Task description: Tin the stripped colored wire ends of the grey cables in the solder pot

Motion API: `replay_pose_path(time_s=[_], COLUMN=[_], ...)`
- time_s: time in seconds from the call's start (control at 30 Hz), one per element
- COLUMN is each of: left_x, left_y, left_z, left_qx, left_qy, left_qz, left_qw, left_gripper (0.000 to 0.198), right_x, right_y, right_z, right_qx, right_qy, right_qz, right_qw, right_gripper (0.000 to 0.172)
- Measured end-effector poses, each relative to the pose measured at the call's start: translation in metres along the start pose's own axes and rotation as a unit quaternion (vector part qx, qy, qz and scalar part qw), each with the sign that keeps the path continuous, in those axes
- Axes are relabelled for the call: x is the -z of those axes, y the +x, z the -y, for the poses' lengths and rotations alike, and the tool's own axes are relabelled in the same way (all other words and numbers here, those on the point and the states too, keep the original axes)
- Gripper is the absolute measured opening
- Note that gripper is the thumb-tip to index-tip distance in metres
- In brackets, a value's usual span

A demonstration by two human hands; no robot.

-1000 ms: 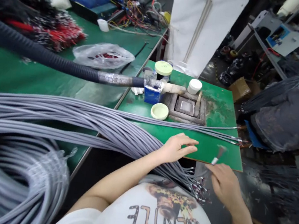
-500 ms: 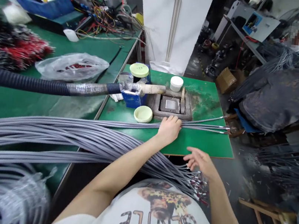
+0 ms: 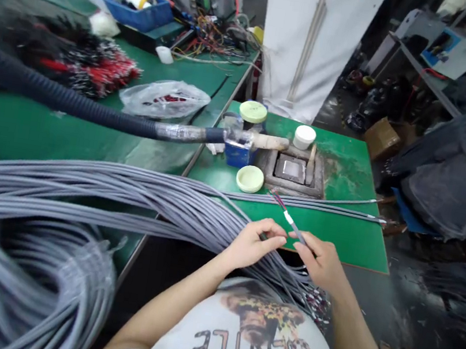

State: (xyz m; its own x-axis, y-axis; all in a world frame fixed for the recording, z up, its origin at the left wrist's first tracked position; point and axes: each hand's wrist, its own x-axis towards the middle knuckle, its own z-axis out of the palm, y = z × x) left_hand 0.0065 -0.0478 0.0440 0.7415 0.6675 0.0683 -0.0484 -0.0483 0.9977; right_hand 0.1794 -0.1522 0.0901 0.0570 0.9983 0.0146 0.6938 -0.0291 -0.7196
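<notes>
My right hand [image 3: 321,260] pinches a grey cable [image 3: 298,232] between thumb and fingers. The cable's end points up and left, with a white band and thin red and dark wires [image 3: 278,200] fanning out. Just left of it, my left hand [image 3: 256,242] is half curled, thumb and fingertips apart, and I see nothing in it. Beneath both hands runs a thick bundle of grey cables [image 3: 160,195], whose stripped ends [image 3: 319,301] hang by my right forearm. A few separate grey cables [image 3: 320,207] lie across the green board [image 3: 346,238] beyond my hands.
A solder pot [image 3: 292,170] with a wooden stick [image 3: 311,163] sits on the board. Around it are a pale green dish [image 3: 250,179], a white tub [image 3: 304,137] and a blue box [image 3: 238,155]. A black hose [image 3: 127,121] reaches over. Coiled cable [image 3: 85,286] lies lower left.
My left hand has let go of the cables on the board and come back toward me. My right hand has picked up a cable end and raised it. The view has turned left.
</notes>
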Motion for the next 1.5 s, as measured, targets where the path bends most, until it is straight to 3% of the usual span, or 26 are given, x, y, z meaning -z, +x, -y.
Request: replay_pose_path(time_s=[0.13,0.27,0.83,1.07,1.3,1.4,1.5], left_x=[0.013,0.017,0.011,-0.005,-0.007,-0.003,0.0], left_y=[0.002,0.002,0.004,0.01,0.016,0.018,0.018], left_z=[-0.004,-0.003,-0.007,0.002,-0.005,-0.006,-0.004], left_qx=[0.053,0.063,0.049,0.048,0.084,0.059,0.034], left_qy=[-0.194,-0.28,-0.259,-0.383,-0.55,-0.561,-0.538], left_qz=[-0.082,-0.124,-0.227,-0.215,-0.095,-0.079,-0.088], left_qw=[0.976,0.95,0.938,0.897,0.826,0.822,0.838], left_gripper=[0.021,0.021,0.023,0.028,0.024,0.022,0.022], right_x=[-0.012,-0.013,-0.028,-0.03,-0.033,-0.033,-0.032], right_y=[0.005,0.006,0.0,0.0,0.001,0.001,0.001], right_z=[0.009,0.009,0.004,0.001,-0.002,-0.002,-0.001], right_qx=[0.032,0.045,0.063,0.052,0.066,0.053,0.048], right_qy=[-0.027,-0.038,-0.051,-0.003,0.011,0.005,0.009], right_qz=[0.038,0.04,0.013,-0.005,0.038,0.05,0.05], right_qw=[0.998,0.997,0.997,0.999,0.997,0.997,0.998], right_gripper=[0.028,0.027,0.026,0.026,0.029,0.029,0.028])
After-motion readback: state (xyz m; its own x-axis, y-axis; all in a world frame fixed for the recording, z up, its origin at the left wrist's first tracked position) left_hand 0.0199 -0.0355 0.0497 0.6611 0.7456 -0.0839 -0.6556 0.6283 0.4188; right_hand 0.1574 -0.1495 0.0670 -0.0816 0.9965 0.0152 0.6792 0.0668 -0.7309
